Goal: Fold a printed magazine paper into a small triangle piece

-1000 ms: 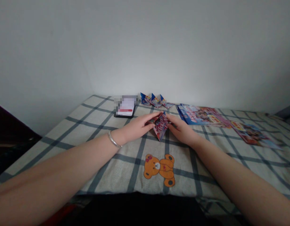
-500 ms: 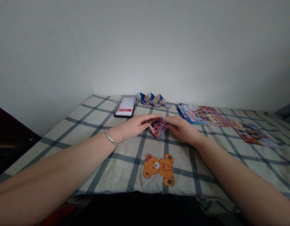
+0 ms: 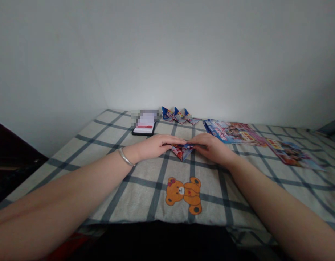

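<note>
A small folded piece of colourful printed paper (image 3: 183, 151) lies on the checked cloth in front of me, its point toward me. My left hand (image 3: 156, 145), with a silver bangle at the wrist, lies fingers-down on its left part. From the right, my right hand (image 3: 212, 148) meets it, fingers closed on the paper's top edge. Both hands press the paper nearly flat against the cloth. Most of the paper is hidden under the fingertips.
The cloth (image 3: 145, 174) has a grey grid and an orange bear print (image 3: 184, 194). Behind lie a phone (image 3: 144, 125), three small folded paper shapes (image 3: 178, 115) by the wall, and printed leaflets (image 3: 232, 132) with another sheet (image 3: 292, 156) to the right.
The paper stood tilted up between my fingers a second ago; both hands have since lowered and folded it down flat onto the cloth.
</note>
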Action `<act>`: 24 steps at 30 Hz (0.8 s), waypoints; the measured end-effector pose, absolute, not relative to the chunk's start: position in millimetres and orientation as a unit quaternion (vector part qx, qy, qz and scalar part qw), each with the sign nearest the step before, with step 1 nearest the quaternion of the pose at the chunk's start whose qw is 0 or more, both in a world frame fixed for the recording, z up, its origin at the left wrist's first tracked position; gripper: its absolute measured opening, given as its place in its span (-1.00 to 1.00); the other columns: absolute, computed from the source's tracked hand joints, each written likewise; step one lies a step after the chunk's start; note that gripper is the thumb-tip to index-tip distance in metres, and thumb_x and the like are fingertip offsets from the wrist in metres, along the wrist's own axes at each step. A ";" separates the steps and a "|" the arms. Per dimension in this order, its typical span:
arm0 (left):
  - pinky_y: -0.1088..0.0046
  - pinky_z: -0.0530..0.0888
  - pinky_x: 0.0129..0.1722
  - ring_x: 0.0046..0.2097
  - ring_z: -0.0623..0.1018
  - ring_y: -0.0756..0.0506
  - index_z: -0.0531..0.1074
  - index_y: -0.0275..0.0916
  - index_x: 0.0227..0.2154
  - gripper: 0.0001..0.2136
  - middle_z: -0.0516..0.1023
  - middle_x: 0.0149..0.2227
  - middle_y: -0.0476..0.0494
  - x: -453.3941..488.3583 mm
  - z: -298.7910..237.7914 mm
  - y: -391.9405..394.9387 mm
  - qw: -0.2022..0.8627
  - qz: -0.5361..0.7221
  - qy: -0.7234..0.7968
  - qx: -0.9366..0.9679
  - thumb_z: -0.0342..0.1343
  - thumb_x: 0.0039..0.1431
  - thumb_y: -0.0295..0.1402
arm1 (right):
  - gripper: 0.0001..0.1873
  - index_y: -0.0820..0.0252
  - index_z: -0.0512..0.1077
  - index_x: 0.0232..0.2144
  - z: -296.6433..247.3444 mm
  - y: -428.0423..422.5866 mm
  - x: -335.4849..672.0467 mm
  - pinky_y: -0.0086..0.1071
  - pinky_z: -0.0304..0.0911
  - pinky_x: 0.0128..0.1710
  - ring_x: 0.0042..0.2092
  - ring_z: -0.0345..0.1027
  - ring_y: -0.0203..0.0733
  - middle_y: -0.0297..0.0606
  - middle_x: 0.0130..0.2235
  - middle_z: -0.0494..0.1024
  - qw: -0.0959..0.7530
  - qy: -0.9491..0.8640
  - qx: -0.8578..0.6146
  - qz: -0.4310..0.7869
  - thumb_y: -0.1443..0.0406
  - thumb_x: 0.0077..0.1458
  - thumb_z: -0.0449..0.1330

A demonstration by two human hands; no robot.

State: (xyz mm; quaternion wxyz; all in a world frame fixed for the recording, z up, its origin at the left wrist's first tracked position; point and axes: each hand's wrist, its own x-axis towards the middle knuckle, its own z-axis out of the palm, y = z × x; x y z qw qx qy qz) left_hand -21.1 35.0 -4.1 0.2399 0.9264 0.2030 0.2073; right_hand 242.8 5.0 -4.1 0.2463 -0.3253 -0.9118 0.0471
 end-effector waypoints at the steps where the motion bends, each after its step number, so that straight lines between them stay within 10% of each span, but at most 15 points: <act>1: 0.37 0.23 0.24 0.19 0.35 0.03 0.36 -0.04 0.08 -0.61 0.38 0.16 0.04 -21.1 -4.3 35.2 0.240 0.205 0.195 0.929 -0.06 0.26 -0.54 | -0.65 0.09 0.48 -0.04 -4.1 5.5 243.0 -0.21 0.29 -0.02 -0.08 0.43 -0.17 -0.25 -0.11 0.59 0.244 -0.913 -0.323 0.049 0.41 0.15 0.11; 24: 0.32 0.26 0.23 0.20 0.34 0.01 0.46 -0.05 -0.01 -0.44 0.40 0.15 0.03 -18.5 -1.8 31.6 0.136 0.161 0.139 0.967 -0.13 0.07 -0.75 | -0.69 0.10 0.49 -0.04 -3.5 3.7 243.3 -0.25 0.29 -0.03 -0.08 0.41 -0.21 -0.23 -0.09 0.57 0.207 -0.922 -0.324 0.053 0.36 0.17 0.13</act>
